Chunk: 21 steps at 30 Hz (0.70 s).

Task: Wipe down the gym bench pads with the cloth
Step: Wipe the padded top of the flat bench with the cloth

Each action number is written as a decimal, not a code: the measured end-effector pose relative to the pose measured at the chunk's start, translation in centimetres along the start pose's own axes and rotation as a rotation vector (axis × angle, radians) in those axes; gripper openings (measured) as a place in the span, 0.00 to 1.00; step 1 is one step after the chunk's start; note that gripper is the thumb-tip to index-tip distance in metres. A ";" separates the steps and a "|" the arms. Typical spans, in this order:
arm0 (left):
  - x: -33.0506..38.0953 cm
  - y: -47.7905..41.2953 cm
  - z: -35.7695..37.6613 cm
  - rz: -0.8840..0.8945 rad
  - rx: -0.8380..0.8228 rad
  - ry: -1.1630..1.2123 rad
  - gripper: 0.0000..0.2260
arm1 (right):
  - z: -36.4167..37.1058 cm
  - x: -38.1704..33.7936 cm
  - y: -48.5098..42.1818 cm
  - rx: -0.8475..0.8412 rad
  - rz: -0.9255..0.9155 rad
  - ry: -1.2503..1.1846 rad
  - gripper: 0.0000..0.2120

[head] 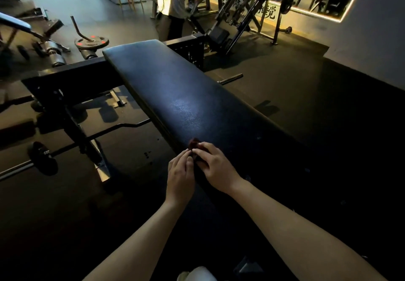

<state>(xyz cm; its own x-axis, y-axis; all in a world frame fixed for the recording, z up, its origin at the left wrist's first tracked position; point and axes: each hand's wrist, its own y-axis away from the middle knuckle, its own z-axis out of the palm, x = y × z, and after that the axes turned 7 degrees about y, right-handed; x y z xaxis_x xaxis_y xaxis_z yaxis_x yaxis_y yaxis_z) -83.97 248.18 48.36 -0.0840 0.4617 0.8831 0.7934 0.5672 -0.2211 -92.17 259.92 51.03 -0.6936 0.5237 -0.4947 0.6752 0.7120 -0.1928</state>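
Observation:
A long black padded bench pad (pixel 175 96) runs from the upper middle toward the lower right. Near its left edge, a small dark red cloth (pixel 193 144) lies bunched on the pad. My right hand (pixel 215 164) holds the cloth with curled fingers, covering most of it. My left hand (pixel 181 174) is right beside it, fingertips pinching the cloth's near edge. Both forearms reach in from the bottom of the view.
The bench's black steel frame (pixel 65 79) and a barbell with plates (pixel 41 158) lie on the floor to the left. A person (pixel 171 6) stands beyond the far end of the pad. Weight machines (pixel 241 17) line the back wall.

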 end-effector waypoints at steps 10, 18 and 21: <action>1.2 1.0 1.8 0.028 0.021 -0.139 0.17 | -1.3 2.7 -0.2 0.072 0.154 0.120 0.22; 1.8 1.8 3.3 0.087 -0.011 -0.166 0.22 | -2.6 5.7 2.3 0.104 0.004 0.156 0.17; 1.7 2.1 3.4 0.071 0.002 -0.172 0.17 | -4.0 7.8 1.5 0.205 0.277 0.141 0.18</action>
<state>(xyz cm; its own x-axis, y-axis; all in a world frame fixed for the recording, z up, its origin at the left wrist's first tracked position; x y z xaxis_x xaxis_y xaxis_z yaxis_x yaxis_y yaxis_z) -84.49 252.54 47.99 -0.1301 0.6105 0.7813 0.7999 0.5302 -0.2811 -97.56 266.92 50.33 -0.4960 0.7529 -0.4327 0.8683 0.4337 -0.2406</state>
